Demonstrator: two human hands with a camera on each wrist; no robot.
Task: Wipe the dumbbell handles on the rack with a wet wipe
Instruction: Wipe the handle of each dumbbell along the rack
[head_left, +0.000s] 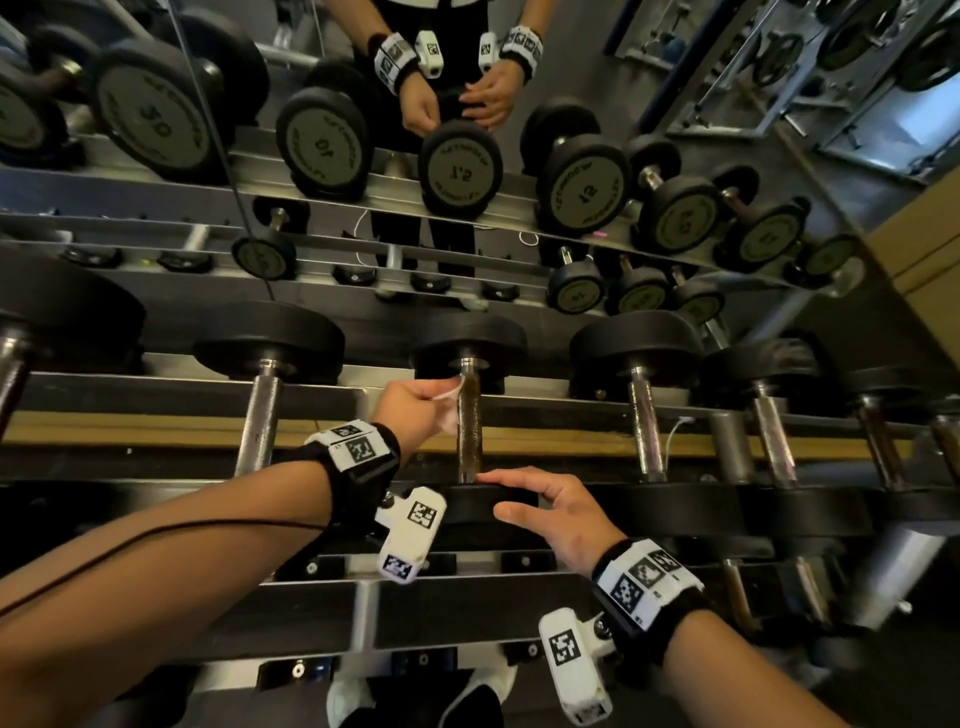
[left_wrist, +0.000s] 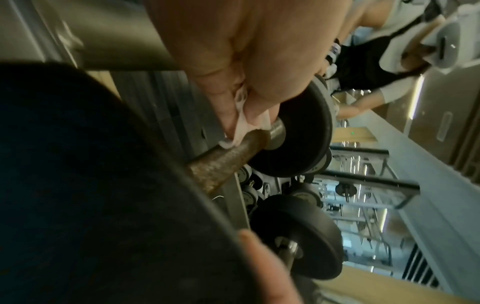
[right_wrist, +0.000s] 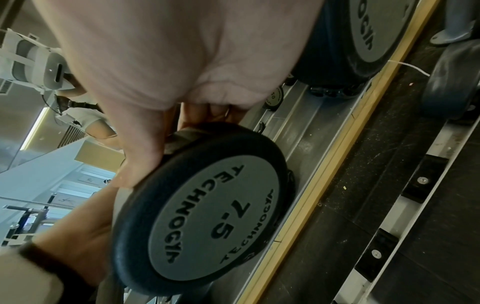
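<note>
On the rack's upper tier lies a 7.5 dumbbell with a rusty brown handle (head_left: 469, 421) (left_wrist: 221, 164). My left hand (head_left: 441, 397) (left_wrist: 233, 82) pinches a white wet wipe (head_left: 448, 415) (left_wrist: 241, 125) and presses it on the handle's far end, by the far head (head_left: 467, 338). My right hand (head_left: 540, 512) (right_wrist: 161, 133) holds the near head (head_left: 467, 506) (right_wrist: 207, 216), thumb on its rim and fingers over the top behind it. The wipe is mostly hidden inside the left fist.
Neighbouring dumbbells lie parallel on the same rails, with a chrome handle to the left (head_left: 260, 415) and others to the right (head_left: 647, 421). A mirror (head_left: 452, 93) behind the rack reflects the dumbbells and my hands. A lower rack tier (head_left: 311, 608) runs under my forearms.
</note>
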